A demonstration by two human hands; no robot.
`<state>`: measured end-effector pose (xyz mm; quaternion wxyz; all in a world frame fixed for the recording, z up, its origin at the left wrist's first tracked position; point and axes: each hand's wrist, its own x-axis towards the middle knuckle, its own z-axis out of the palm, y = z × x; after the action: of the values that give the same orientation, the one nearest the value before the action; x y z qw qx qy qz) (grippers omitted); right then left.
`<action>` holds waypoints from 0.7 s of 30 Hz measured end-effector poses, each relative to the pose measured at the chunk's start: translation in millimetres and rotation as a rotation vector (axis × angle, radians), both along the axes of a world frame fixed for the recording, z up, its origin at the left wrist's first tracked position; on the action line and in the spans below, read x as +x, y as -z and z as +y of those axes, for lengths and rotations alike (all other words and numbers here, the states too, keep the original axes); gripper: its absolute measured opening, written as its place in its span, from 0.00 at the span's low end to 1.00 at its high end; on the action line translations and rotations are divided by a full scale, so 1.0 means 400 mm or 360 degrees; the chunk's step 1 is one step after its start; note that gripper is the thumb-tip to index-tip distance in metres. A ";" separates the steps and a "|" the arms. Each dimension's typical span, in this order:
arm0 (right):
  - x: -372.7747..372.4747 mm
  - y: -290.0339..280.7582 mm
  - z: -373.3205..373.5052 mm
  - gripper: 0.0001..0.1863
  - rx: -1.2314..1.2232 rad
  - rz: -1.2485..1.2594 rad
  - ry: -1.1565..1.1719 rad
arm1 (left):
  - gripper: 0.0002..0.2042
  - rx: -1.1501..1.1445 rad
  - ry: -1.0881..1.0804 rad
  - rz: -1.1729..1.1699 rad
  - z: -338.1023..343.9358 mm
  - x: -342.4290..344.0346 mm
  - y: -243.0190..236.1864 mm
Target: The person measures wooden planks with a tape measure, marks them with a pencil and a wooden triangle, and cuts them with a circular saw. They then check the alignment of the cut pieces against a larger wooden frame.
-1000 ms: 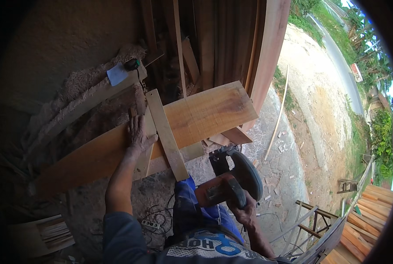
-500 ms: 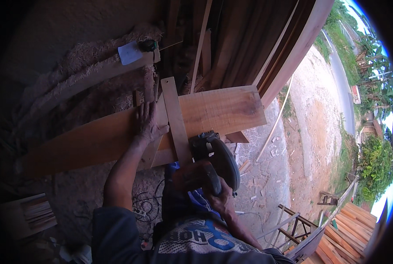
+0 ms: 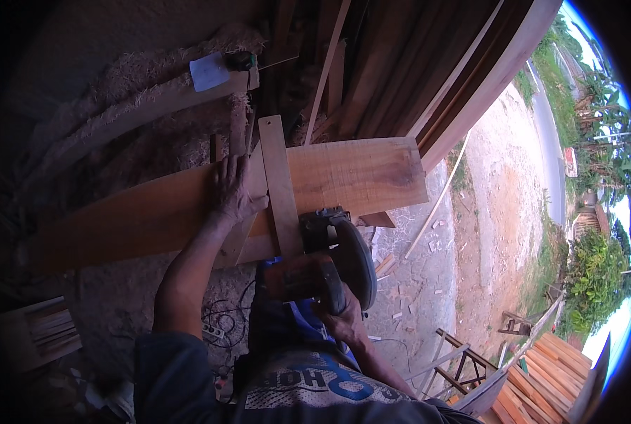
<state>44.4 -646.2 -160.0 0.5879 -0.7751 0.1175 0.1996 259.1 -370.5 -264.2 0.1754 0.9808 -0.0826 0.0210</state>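
My left hand (image 3: pixel 234 187) rests on the long orange-brown board (image 3: pixel 351 173) and a pale wooden piece beside it, fingers extended toward the far edge and thumb out to the right. A narrow pale strip with a hole (image 3: pixel 281 180) lies across the board, right of this hand. My right hand (image 3: pixel 347 318) grips the rear handle of a red-and-black circular saw (image 3: pixel 301 275), whose base sits at the board's near edge, against the strip's right side. The blade is hidden.
Planks (image 3: pixel 379 78) lean behind; a paper (image 3: pixel 208 71) and tape measure (image 3: pixel 241 61) lie on a shavings-covered beam. Coiled cables (image 3: pixel 227 325) are on the floor. Stacked boards (image 3: pixel 548 367) and a metal frame (image 3: pixel 446 357) stand right, beside an open yard.
My right hand has brought the saw up and leftward to the board's near edge beside the strip. My left hand stays on the board. The view has shifted.
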 end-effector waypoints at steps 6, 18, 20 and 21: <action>-0.004 0.002 -0.009 0.27 0.0098 0.0018 -0.0064 | 0.50 -0.0044 0.0012 -0.0028 0.005 -0.003 -0.005; -0.001 -0.007 -0.017 0.27 0.0091 0.0091 -0.0095 | 0.50 0.0021 -0.0019 0.0028 -0.003 0.000 -0.011; -0.008 0.009 -0.015 0.27 0.0122 0.0094 -0.0077 | 0.50 0.0018 -0.0028 0.0070 -0.001 0.003 -0.014; -0.002 0.007 -0.018 0.27 0.0079 0.0069 -0.0111 | 0.50 0.0011 -0.0012 0.0037 -0.001 0.006 -0.012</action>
<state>43.5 -653.2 -162.8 0.5970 -0.7594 0.0980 0.2396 261.4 -370.9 -259.5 0.1729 0.9819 -0.0768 0.0099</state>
